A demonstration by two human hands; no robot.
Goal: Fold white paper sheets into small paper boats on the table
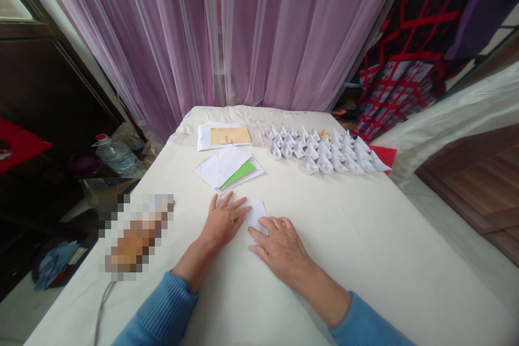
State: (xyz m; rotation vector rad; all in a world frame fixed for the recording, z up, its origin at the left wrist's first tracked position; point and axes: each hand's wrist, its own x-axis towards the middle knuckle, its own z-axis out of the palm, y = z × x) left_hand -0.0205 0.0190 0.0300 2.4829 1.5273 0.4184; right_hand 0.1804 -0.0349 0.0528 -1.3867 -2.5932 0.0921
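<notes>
A small piece of folded white paper (pixel 257 213) lies on the table between my hands. My left hand (pixel 224 220) is spread flat on the white tabletop, its fingertips at the paper's left edge. From the right, my right hand (pixel 280 243) rests its fingers on the lower part of the paper, covering some of it; the fingers are stretched out. Beyond the hands lies a stack of white sheets (pixel 224 166) with a green sheet (pixel 239 174) among them. Several folded white paper boats (pixel 324 162) stand in rows at the back right, with one yellow boat (pixel 324 133) among them.
A brown envelope (pixel 230 135) lies on white paper at the back. Red paper (pixel 383 157) sits beside the boats. At the table's left edge is a blurred-out object (pixel 135 235) with a cable (pixel 101 308). A water bottle (pixel 117 154) stands left of the table; purple curtains (pixel 259 32) hang behind.
</notes>
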